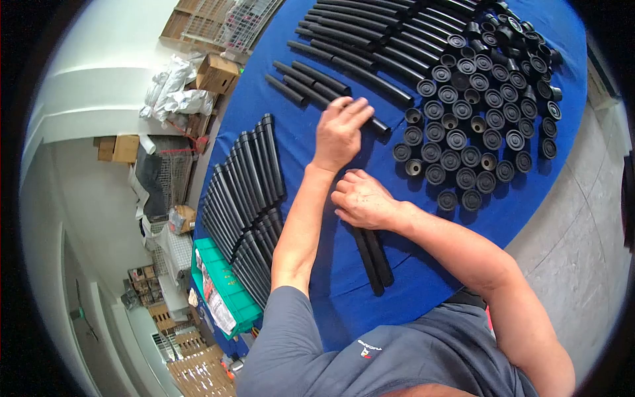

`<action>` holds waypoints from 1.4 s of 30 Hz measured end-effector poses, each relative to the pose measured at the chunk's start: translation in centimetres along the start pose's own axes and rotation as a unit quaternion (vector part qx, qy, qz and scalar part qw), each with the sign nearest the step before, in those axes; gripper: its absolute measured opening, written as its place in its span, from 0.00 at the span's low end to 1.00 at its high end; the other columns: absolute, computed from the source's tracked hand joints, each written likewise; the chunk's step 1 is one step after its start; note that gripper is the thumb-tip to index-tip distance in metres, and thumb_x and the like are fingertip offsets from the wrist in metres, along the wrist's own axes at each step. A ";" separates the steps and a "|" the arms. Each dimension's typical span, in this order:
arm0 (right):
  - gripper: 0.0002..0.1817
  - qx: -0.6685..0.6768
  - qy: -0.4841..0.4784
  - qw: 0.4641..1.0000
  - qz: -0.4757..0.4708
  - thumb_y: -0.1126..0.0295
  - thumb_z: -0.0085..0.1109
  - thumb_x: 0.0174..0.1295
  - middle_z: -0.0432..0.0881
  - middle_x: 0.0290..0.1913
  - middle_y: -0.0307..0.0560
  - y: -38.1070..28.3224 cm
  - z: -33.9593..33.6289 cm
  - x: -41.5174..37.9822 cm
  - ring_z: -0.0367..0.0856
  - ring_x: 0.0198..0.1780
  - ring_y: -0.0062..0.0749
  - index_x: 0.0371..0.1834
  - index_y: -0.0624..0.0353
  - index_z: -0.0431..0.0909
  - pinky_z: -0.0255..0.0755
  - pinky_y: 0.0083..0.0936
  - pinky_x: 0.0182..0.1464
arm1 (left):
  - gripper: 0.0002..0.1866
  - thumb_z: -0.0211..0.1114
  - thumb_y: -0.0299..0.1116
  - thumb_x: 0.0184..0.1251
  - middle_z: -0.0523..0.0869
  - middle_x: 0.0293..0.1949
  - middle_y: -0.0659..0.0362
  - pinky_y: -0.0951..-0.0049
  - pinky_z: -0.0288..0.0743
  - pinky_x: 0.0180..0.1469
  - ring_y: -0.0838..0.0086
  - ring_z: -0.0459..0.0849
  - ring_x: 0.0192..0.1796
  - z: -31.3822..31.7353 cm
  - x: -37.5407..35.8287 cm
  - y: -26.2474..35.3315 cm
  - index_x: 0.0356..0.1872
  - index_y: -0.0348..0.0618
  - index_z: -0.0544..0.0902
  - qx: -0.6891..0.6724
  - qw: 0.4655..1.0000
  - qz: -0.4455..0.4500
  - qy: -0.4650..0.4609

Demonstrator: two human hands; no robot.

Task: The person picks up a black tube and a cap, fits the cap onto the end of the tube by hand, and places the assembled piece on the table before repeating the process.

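Note:
My left hand (340,132) rests on a black tube (378,126) in the middle of the blue cloth, its fingers bent over the tube. Just nearer to me, my right hand (364,200) has its fingers curled at the upper ends of two black tubes (374,261) that lie side by side. Shorter black tubes (286,90) lie just beyond my left hand. Round black caps (456,139) stand in a large group to the right of both hands.
Long black tubes (370,33) lie in rows at the far side of the blue cloth (331,301). Tapered black tubes (248,178) are lined up at left, beside a green basket (241,298). Cardboard boxes (217,74) and wire racks stand beyond the table.

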State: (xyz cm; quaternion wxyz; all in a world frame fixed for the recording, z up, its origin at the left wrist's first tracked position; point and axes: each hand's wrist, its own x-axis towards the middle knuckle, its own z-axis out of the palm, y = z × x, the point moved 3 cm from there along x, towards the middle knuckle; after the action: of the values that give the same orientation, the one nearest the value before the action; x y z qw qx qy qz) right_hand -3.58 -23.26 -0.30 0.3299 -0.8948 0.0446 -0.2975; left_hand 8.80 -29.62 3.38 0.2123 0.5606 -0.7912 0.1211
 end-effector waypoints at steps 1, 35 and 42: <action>0.12 -0.003 0.010 1.000 0.000 0.60 0.69 0.57 0.84 0.36 0.49 0.0 0.2 -0.1 0.82 0.48 0.46 0.33 0.58 0.83 0.72 0.45 0.61 | 0.25 0.60 0.16 0.54 0.89 0.58 0.57 0.59 0.78 0.65 0.57 0.84 0.61 0.1 -0.3 0.6 0.54 0.44 0.88 0.002 0.999 0.006 -0.034; 0.13 0.020 0.005 1.000 0.002 0.61 0.69 0.56 0.84 0.37 0.50 0.1 0.1 0.0 0.82 0.48 0.47 0.32 0.59 0.82 0.73 0.45 0.59 | 0.18 0.64 0.18 0.55 0.86 0.51 0.54 0.59 0.80 0.64 0.56 0.84 0.60 1.6 -0.4 0.4 0.48 0.43 0.86 -0.016 0.999 -0.015 -0.025; 0.12 0.014 0.009 1.000 -0.008 0.60 0.69 0.57 0.84 0.35 0.48 0.2 0.2 -0.1 0.82 0.47 0.46 0.32 0.58 0.82 0.72 0.44 0.59 | 0.15 0.64 0.18 0.56 0.85 0.49 0.56 0.59 0.82 0.60 0.56 0.84 0.58 1.4 0.1 0.2 0.45 0.44 0.83 -0.029 0.998 -0.010 -0.060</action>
State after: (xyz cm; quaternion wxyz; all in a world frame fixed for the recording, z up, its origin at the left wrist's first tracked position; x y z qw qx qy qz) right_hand -3.53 -23.28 -0.55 0.3397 -0.8876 0.0364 -0.3088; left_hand 8.34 -30.29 2.21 0.1817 0.5684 -0.8001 0.0620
